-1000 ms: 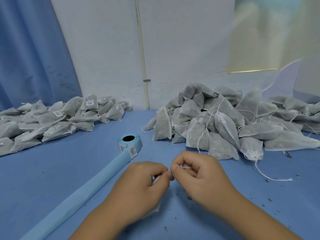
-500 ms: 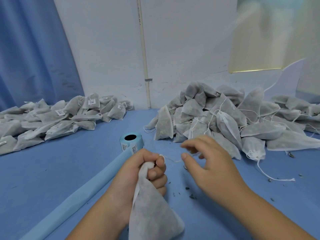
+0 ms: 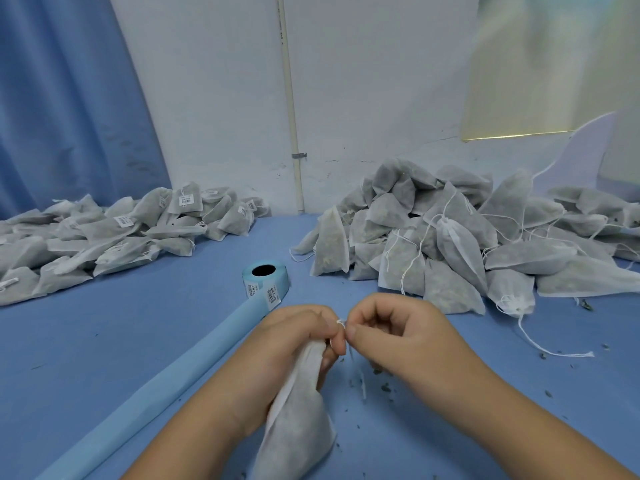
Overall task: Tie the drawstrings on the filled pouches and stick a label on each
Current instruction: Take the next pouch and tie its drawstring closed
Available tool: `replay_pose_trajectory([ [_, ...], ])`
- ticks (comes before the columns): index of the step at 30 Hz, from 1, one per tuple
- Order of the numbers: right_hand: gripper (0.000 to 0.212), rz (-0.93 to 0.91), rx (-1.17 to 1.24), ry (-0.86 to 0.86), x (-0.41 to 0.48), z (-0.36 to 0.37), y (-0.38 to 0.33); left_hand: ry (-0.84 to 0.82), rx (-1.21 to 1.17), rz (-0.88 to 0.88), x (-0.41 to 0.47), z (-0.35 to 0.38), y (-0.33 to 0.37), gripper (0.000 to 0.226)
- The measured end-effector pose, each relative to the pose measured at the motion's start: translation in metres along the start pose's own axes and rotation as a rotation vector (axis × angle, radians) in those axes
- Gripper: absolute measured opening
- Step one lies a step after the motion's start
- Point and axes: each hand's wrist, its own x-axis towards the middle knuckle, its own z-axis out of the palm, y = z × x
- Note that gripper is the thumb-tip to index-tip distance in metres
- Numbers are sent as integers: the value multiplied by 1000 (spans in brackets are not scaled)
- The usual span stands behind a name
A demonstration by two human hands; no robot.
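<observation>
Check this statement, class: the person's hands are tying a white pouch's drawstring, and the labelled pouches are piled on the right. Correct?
Not quite. The head view shows the labelled pouches piled on the left; the right pile is unlabelled. The hands are indeed tying the white fabric pouch.

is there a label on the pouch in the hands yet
No, the pouch gripped by the left hand shows plain white fabric, no label.

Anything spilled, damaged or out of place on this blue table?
Yes: dark dried flecks are scattered on the blue tabletop below the hands, near the white mesh pouch held in the left hand. They look like spilled filling. Nothing looks damaged.
</observation>
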Motion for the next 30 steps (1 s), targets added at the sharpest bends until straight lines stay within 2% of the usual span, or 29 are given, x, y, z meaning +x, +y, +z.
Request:
replay_pose_trajectory([
  [3,13,71,-8,-57,0,2,0,24,96,15,-3,4,2,20],
  [12,31,123,1,-160,0,0,3,14,276,-87,-12,6,17,19],
  [17,9,138,-5,-187,2,-3,7,113,315,-72,-12,8,17,12],
  [24,13,125,53,-53,5,-2,10,227,297,7,-10,9,14,29],
  [27,18,87,93,-15,4,1,10,243,348,58,-9,11,13,29],
  [30,12,99,89,38,4,2,11,281,400,79,-9,12,11,26],
])
